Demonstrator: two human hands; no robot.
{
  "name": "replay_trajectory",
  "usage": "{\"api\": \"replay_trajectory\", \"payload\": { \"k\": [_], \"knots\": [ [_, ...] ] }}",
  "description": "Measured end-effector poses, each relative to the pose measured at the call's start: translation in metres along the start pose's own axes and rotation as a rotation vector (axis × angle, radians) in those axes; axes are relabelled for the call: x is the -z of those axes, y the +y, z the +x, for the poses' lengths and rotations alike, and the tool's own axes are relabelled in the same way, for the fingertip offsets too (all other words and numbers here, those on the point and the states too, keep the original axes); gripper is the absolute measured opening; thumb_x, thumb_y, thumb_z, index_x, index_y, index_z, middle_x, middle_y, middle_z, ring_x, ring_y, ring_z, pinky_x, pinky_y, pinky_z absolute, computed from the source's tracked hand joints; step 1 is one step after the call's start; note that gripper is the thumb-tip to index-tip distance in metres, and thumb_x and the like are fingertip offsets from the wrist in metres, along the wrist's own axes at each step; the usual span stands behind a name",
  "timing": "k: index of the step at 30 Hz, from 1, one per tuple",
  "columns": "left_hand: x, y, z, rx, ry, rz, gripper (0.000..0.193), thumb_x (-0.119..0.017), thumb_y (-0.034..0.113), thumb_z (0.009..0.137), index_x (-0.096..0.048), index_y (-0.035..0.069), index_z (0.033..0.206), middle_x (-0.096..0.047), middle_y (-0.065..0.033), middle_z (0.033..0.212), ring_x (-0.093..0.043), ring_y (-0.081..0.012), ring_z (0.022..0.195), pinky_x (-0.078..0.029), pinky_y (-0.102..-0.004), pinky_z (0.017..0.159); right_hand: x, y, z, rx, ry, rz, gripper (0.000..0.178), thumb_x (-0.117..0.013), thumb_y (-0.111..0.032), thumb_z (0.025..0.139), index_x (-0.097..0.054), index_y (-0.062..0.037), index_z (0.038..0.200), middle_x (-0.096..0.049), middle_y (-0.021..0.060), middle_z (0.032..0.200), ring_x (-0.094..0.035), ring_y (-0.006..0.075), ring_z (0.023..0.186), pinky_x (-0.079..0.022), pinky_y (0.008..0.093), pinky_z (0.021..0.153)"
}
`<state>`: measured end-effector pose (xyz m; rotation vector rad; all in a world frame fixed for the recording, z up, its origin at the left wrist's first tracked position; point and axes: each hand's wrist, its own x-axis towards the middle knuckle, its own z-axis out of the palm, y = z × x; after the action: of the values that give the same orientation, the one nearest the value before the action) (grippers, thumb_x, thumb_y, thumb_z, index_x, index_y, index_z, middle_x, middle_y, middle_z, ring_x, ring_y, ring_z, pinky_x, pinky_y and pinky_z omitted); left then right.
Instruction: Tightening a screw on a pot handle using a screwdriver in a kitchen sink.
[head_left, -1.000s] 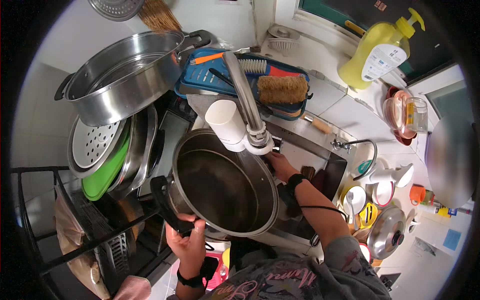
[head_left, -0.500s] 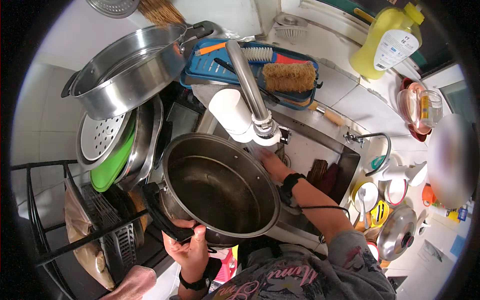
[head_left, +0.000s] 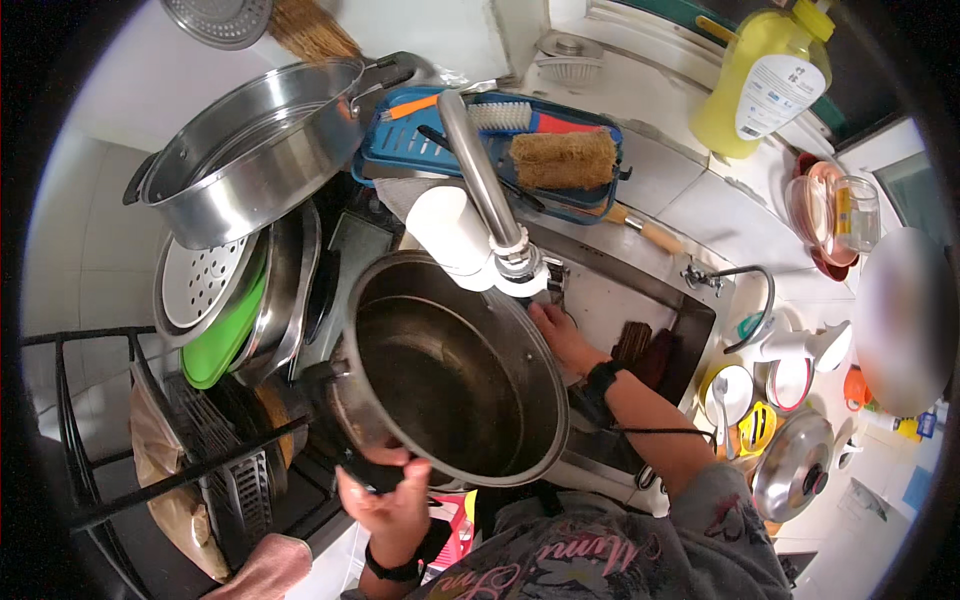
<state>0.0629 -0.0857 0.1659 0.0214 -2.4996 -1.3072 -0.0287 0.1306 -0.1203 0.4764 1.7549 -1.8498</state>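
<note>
A deep two-handled metal pot [head_left: 440, 400] is in front of me, tilted, over the near left part of the sink [head_left: 690, 345]. Its dark inside faces up and shows a brownish sheen. My left hand [head_left: 388, 498] is closed round the pot's black side handle at the lower left. On the far right side, my right hand [head_left: 563, 340] is closed at the pot's rim, where the opposite handle is mostly hidden. Just above the rim hangs a metal faucet [head_left: 480, 165] with a white filter [head_left: 450, 235] on it.
At the left a steel steamer pot [head_left: 260, 150] sits above stacked pans and a green lid [head_left: 230, 330]. A blue tray [head_left: 400, 140] with brushes lies behind the faucet. A yellow bottle [head_left: 765, 85] stands far right. Near left is a black rack [head_left: 180, 480].
The pot has shifted a little to the right and its tilt has changed. Both hands have moved with it, and the right hand now sits closer against its side.
</note>
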Motion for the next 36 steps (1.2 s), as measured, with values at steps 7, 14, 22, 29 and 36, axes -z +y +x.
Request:
{"api": "replay_trajectory", "payload": {
  "k": [7, 14, 22, 29, 36],
  "knots": [
    [0.017, 0.011, 0.010, 0.075, -0.046, -0.135, 0.015, -0.059, 0.003, 0.086, -0.051, 0.004, 0.099, -0.056, -0.0027, 0.088, -0.051, -0.0095, 0.078, -0.043, -0.0232, 0.073, 0.016, -0.019, -0.035, 0.100, -0.279, -0.005, 0.051, -0.050, -0.038, 0.096, -0.044, -0.0049, 0.134, -0.052, 0.0116, 0.126, -0.049, 0.0220, 0.112, -0.040, 0.0340, 0.093],
    [0.012, 0.008, 0.013, 0.286, 0.129, -0.309, 0.026, -0.071, 0.015, 0.081, -0.049, 0.003, 0.089, -0.048, -0.0003, 0.080, -0.046, -0.0080, 0.072, -0.037, -0.0212, 0.067, 0.008, -0.009, 0.029, 0.078, -0.192, -0.253, 0.053, -0.041, -0.046, 0.098, -0.048, -0.0060, 0.132, -0.058, 0.0152, 0.122, -0.056, 0.0247, 0.106, -0.044, 0.0358, 0.090],
    [0.023, -0.002, 0.009, 0.194, 0.194, -0.163, 0.025, -0.069, 0.015, 0.083, -0.048, 0.003, 0.091, -0.051, -0.0017, 0.082, -0.046, -0.0071, 0.069, -0.037, -0.0193, 0.063, 0.028, 0.015, 0.000, 0.198, -0.371, 0.228, 0.052, -0.050, -0.043, 0.094, -0.049, -0.0069, 0.131, -0.051, 0.0140, 0.131, -0.046, 0.0250, 0.121, -0.039, 0.0381, 0.099],
    [0.005, 0.001, 0.022, 0.375, 0.015, -0.281, 0.015, -0.062, 0.008, 0.089, -0.050, 0.006, 0.099, -0.050, 0.0041, 0.072, -0.038, -0.0005, 0.053, -0.027, -0.0171, 0.047, 0.033, -0.033, -0.062, -0.323, -0.052, 0.422, 0.038, -0.055, -0.029, 0.094, -0.051, -0.0076, 0.125, -0.060, 0.0085, 0.114, -0.057, 0.0212, 0.097, -0.048, 0.0356, 0.082],
    [0.010, -0.050, 0.025, 0.689, 0.068, -0.393, 0.018, -0.057, 0.011, 0.093, -0.056, 0.007, 0.111, -0.050, 0.0079, 0.071, -0.036, 0.0020, 0.049, -0.024, -0.0168, 0.042, 0.079, -0.050, -0.106, -0.214, 0.130, 1.013, 0.015, -0.052, -0.023, 0.095, -0.049, -0.0090, 0.098, -0.053, 0.0030, 0.078, -0.039, 0.0064, 0.053, -0.030, 0.0163, 0.040]
  ]
}}
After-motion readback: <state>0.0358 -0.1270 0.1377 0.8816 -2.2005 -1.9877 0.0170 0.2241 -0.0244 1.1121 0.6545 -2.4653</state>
